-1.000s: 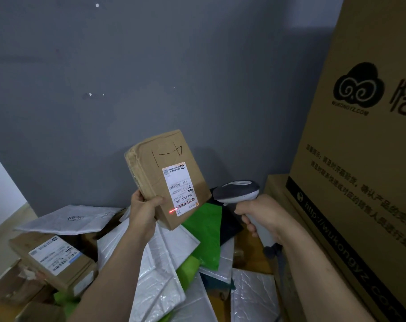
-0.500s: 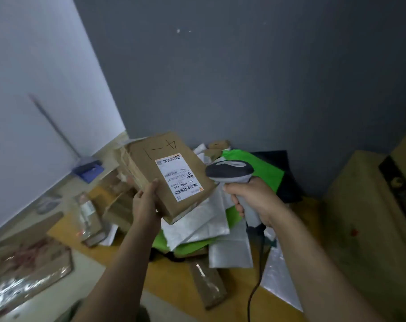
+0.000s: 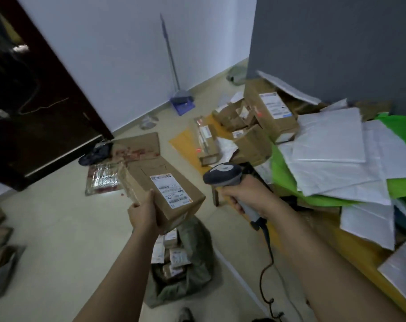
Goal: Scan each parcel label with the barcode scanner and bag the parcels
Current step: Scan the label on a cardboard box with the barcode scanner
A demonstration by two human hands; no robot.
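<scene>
My left hand [image 3: 144,213] grips the near corner of a brown cardboard parcel [image 3: 148,182] with a white label [image 3: 170,190] facing up. The parcel hangs in the air above an open grey-green bag [image 3: 195,263] on the floor, which holds several small labelled parcels. My right hand [image 3: 246,198] holds the handle of a grey barcode scanner [image 3: 222,174] just right of the parcel; its cable [image 3: 267,263] trails down to the floor. The scanner head points left and away, past the parcel.
A heap of brown boxes [image 3: 269,112], white mailers [image 3: 332,154] and green mailers [image 3: 287,173] fills the right side against the grey wall. Flattened cardboard [image 3: 139,145] and a dustpan with broom [image 3: 182,103] lie on the tiled floor. A dark door [image 3: 34,101] stands at left.
The view has swung left and down from the wall to the floor. The parcel came down from in front of the scanner to above the bag; the red scan dot is off its label.
</scene>
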